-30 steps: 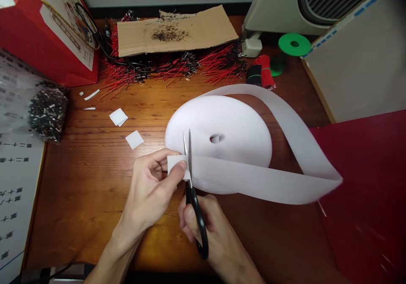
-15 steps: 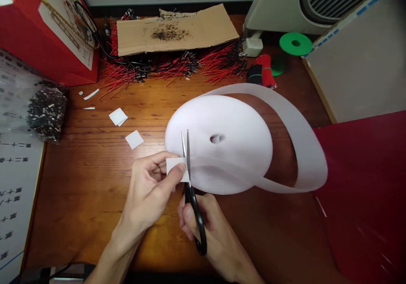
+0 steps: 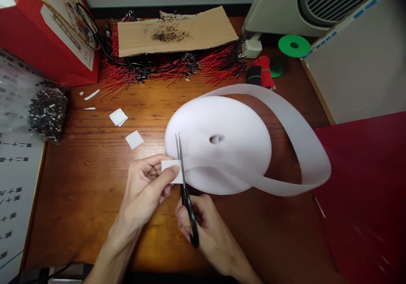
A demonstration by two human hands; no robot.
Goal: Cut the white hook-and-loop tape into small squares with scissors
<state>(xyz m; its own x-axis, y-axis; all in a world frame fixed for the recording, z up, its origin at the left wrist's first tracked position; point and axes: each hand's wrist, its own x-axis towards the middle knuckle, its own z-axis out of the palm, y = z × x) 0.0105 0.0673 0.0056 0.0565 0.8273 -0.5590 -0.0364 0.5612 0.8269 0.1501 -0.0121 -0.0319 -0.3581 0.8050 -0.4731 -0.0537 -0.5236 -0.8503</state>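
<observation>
- Two grips: left hand (image 3: 142, 191) pinches white fabric tape (image 3: 218, 119) at its free end; right hand (image 3: 203, 233) closes on scissors (image 3: 187, 203), blades slightly open across the strip.
- Tape looks light and limp; best held near the cut.

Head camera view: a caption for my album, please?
Left hand pinches white tape from a large roll; right hand cuts it with black-handled scissors.

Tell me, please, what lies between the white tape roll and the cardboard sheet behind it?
In the head view, a loop of the tape comes first, then many loose red wires along the near edge of the cardboard.
</observation>
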